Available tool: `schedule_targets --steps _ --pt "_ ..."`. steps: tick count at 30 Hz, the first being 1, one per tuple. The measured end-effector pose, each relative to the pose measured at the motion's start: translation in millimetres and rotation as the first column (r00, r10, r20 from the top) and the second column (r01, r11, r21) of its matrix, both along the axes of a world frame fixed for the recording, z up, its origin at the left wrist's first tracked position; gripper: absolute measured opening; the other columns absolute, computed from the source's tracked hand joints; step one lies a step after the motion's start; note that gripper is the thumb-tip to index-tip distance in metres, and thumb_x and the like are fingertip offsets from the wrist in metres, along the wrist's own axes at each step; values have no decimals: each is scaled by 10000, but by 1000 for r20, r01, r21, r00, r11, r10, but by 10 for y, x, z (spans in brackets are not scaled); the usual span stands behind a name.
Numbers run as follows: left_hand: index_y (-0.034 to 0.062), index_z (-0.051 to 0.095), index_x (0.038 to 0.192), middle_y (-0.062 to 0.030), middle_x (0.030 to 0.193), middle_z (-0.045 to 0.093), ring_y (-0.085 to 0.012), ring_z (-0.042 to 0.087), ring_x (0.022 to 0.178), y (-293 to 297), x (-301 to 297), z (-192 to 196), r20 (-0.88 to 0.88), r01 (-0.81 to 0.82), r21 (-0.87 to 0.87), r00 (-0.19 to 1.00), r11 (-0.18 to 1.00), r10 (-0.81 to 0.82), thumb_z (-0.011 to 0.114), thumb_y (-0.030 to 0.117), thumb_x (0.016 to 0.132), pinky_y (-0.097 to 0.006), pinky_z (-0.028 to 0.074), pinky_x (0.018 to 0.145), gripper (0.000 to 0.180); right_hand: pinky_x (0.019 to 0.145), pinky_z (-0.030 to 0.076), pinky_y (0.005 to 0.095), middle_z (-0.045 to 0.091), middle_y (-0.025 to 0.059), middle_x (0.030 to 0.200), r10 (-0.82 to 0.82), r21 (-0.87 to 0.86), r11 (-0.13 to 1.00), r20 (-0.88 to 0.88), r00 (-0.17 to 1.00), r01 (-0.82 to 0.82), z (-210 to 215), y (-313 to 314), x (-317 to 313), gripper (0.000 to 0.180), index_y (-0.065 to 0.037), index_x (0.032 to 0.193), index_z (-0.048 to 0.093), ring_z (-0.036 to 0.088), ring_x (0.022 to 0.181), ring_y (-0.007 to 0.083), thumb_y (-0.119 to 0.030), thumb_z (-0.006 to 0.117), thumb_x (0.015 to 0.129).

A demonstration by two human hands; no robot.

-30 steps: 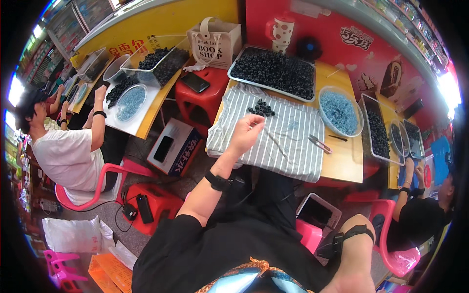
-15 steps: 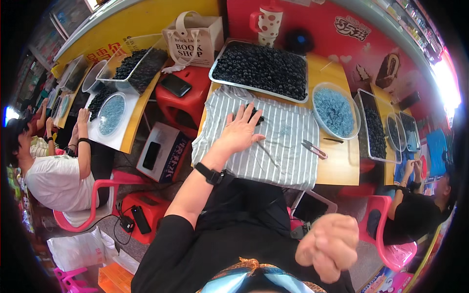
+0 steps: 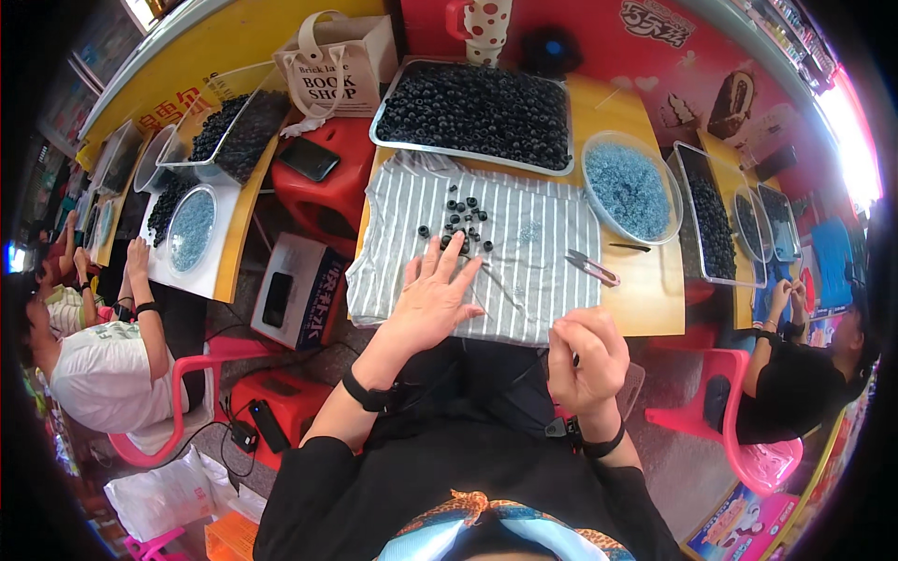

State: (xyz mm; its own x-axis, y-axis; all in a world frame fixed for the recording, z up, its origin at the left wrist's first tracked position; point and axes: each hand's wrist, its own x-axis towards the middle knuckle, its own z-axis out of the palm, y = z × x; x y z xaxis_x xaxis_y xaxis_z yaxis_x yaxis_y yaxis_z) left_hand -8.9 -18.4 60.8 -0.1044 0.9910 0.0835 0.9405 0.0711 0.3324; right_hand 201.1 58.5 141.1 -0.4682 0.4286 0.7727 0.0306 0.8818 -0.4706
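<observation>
Head view, left hand (image 3: pixel 432 304): lies flat on the striped cloth (image 3: pixel 524 271), fingers spread wide, holding nothing; fingertips at the near edge of the loose dark beads (image 3: pixel 460 217). Half a second ago it lay on the cloth in much the same spot.
Head view, right hand (image 3: pixel 585 360): has come up from the lap to the near edge of the cloth; fingers curled narrow, pinched on something thin and dark. Whether that is a needle or thread I cannot tell.
Head view, beads: scattered on the cloth just beyond the left fingertips, not yet picked up.
Head view, meaning: judging by the raised right hand, threading looks about to start, with the left hand steadying the cloth beside the beads.
Head view, around: snips (image 3: pixel 591 267) on the cloth's right edge; tray (image 3: pixel 393 126) of dark beads behind; bowl (image 3: pixel 589 154) of blue beads at right; yellow table (image 3: pixel 655 299).
</observation>
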Motion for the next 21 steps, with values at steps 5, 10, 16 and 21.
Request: schedule_targets --steps 5,10,16,21 --pt "78 586 1229 -163 1414 436 -399 380 1310 213 46 5 47 -51 228 998 972 41 692 140 822 -507 340 1017 425 523 416 304 564 113 762 -48 -303 950 108 993 79 -285 159 -32 128 28 842 598 532 617 230 134 603 770" --pt "40 625 1146 -162 1323 532 -397 419 1282 511 24 -56 -20 -52 273 998 961 60 630 57 827 -520 359 988 319 608 454 389 555 143 785 -35 -369 915 330 943 163 -682 341 -141 106 -11 889 634 590 690 330 45 612 801" --pt "53 677 1060 -155 1305 546 -404 415 1281 475 -5 -175 -7 -82 299 996 951 88 618 59 823 -532 351 993 245 629 460 414 529 128 798 -43 -250 949 499 865 191 -796 374 -240 144 -59 915 662 592 730 328 6 629 790" --pt "46 672 951 -151 1280 556 -397 445 1244 486 10 -191 116 -70 384 993 921 27 671 21 761 -514 380 976 192 638 461 427 531 127 810 -61 -204 956 567 822 212 -850 409 -215 72 -44 843 613 587 733 338 -15 647 787"
